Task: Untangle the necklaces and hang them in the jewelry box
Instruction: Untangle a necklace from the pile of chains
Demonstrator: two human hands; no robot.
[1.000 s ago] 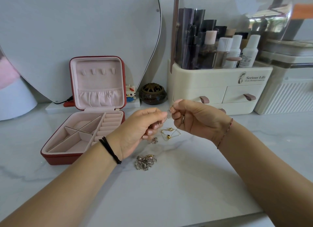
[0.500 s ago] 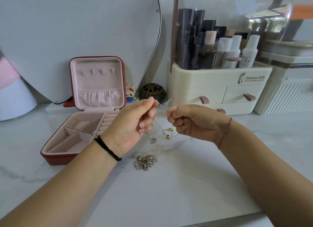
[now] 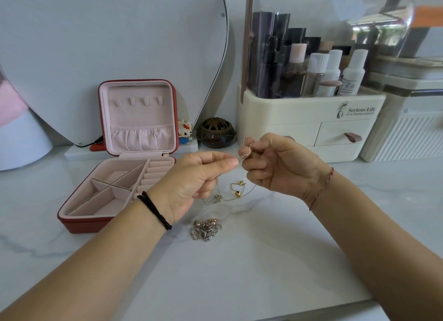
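Observation:
A thin gold necklace (image 3: 236, 193) with a small gold bead hangs between my two hands above the marble top. My left hand (image 3: 196, 179) pinches one part of the chain with thumb and forefinger. My right hand (image 3: 278, 165) pinches another part, with a rose-gold piece showing at its fingertips. A heap of tangled silver and gold chains (image 3: 206, 229) lies on the table below my hands. The red jewelry box (image 3: 79, 222) stands open at the left, its pink lid upright with several small hooks (image 3: 139, 101) and a pouch.
A cream cosmetics organiser (image 3: 309, 119) with bottles and drawers stands behind my right hand. A dark round burner (image 3: 217, 132) and a small brick figure (image 3: 184, 131) sit behind the box. A heart-shaped mirror (image 3: 107, 45) leans on the wall. The table's front edge (image 3: 311, 308) runs at lower right.
My hands came apart and then drew close together again, the left moving right and lower, the right lifting slightly. The chain stays between them.

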